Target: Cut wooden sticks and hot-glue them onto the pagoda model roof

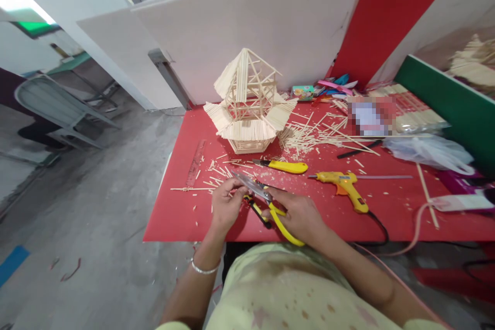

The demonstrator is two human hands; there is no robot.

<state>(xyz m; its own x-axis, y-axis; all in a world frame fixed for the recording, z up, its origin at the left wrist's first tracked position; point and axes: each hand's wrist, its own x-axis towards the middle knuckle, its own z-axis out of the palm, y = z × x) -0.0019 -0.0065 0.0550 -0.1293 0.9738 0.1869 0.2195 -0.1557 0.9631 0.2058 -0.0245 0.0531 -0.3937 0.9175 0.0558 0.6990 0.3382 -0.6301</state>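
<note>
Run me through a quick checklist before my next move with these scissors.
1. Scissors held in the right hand: ok.
2. Left hand well clear of the blades: not ok, its fingertips are right beside them.
3. Stick in the left hand's fingertips: cannot tell, the pinch is too small to make out.
4. Glue gun clear of both hands: ok, it lies on the table to their right. Whether it is hot: cannot tell.
5. Yellow utility knife put away: not ok, it lies loose just beyond the scissors.
6. Stick model standing upright: ok, toward the back of the table.
</note>
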